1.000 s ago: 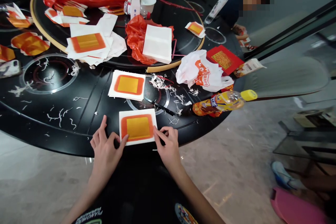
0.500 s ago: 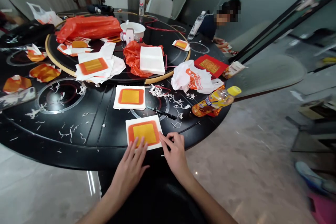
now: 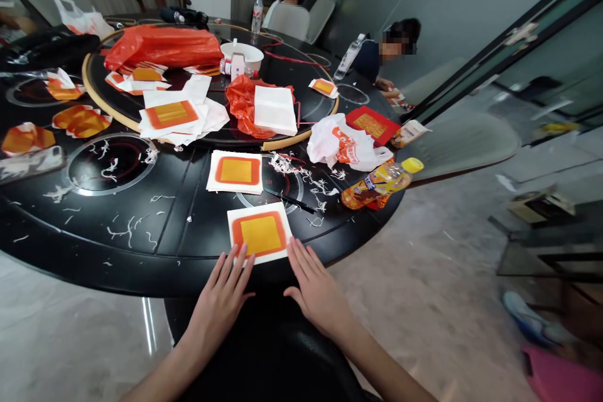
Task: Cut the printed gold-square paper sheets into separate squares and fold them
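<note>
At the near edge of the black table lies a white paper sheet (image 3: pixel 260 232) printed with an orange frame and a gold square. My left hand (image 3: pixel 227 286) is open, its fingertips resting on the sheet's lower left part. Along the right edge of the sheet, the outstretched fingers of my right hand (image 3: pixel 316 289) touch or nearly touch the paper; this hand is open too. Just behind sits a stack of matching sheets (image 3: pixel 235 171). A dark pen-like tool with a slim tip (image 3: pixel 294 201) lies between the stack and the sheet.
Paper shreds (image 3: pixel 281 163) litter the black table (image 3: pixel 202 226). On the right stand a drink bottle with a yellow cap (image 3: pixel 377 186) and a white plastic bag (image 3: pixel 336 141). A turntable carries red plastic (image 3: pixel 162 47) and more papers (image 3: pixel 172 115). Another person (image 3: pixel 372 59) sits at the far right.
My right hand's fingers have straightened from a bent, pinched shape at the sheet's edge. My left hand has slid slightly down and left on the sheet.
</note>
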Demonstrator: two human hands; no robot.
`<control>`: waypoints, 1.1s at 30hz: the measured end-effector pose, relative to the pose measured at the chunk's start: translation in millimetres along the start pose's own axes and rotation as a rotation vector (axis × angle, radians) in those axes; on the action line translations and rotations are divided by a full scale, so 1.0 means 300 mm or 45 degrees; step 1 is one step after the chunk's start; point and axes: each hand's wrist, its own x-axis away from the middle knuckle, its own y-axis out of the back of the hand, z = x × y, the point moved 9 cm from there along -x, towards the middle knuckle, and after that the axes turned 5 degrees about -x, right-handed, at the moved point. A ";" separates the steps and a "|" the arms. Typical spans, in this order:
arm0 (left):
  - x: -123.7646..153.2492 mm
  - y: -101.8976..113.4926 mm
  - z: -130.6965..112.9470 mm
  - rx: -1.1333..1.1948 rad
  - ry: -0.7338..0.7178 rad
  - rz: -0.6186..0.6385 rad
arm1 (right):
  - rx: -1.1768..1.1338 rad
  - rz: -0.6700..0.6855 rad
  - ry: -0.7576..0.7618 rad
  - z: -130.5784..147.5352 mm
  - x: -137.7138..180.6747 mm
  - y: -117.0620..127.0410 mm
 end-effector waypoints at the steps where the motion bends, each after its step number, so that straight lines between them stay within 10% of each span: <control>1: 0.000 0.003 0.002 0.004 -0.005 -0.009 | 0.016 -0.015 -0.010 -0.021 0.011 0.009; 14: 0.049 0.140 0.043 0.453 -0.131 -0.328 | -0.281 -0.277 0.202 0.059 0.001 0.077; 22: -0.115 0.284 0.386 0.997 0.489 -0.205 | -0.515 -0.428 -0.273 -0.359 -0.310 0.140; 27: -0.209 0.138 0.555 1.197 0.910 0.061 | -0.439 -0.376 -0.343 -0.472 -0.409 0.027; 33: -0.340 -0.035 0.493 0.778 0.525 0.151 | -0.456 -0.480 -0.337 -0.484 -0.396 0.064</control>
